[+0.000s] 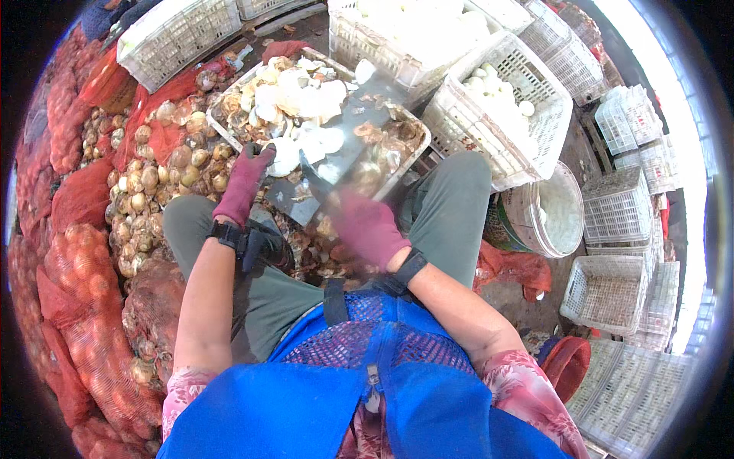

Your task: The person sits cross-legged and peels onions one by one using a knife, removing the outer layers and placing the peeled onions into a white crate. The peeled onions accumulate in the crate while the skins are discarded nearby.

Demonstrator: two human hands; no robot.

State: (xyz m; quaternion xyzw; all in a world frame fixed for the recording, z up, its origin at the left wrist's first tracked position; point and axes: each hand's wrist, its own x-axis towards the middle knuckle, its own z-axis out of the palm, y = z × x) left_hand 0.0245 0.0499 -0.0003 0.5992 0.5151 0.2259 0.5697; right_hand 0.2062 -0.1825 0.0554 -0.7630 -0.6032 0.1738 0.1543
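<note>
My left hand [243,183], in a maroon glove with dark fingertips, is at the near edge of a white plastic tray [425,137]. Its fingertips meet a pale, overexposed piece of onion [284,159]; whether they grip it is unclear. A motion-blurred maroon glove covers my right hand [370,229], closed around a knife [312,175] whose blade points up and left toward that piece. Onion skins and pale pieces [281,94] heap up in the far left of the tray. A dark grey board [367,123] lies across it.
Loose unpeeled onions [140,189] and red mesh sacks of onions [86,298] crowd the left. Peeled onions fill part of a white crate [493,137] at right, beside a bucket [553,215]. Stacked crates [613,198] and a red basin [567,367] stand farther right.
</note>
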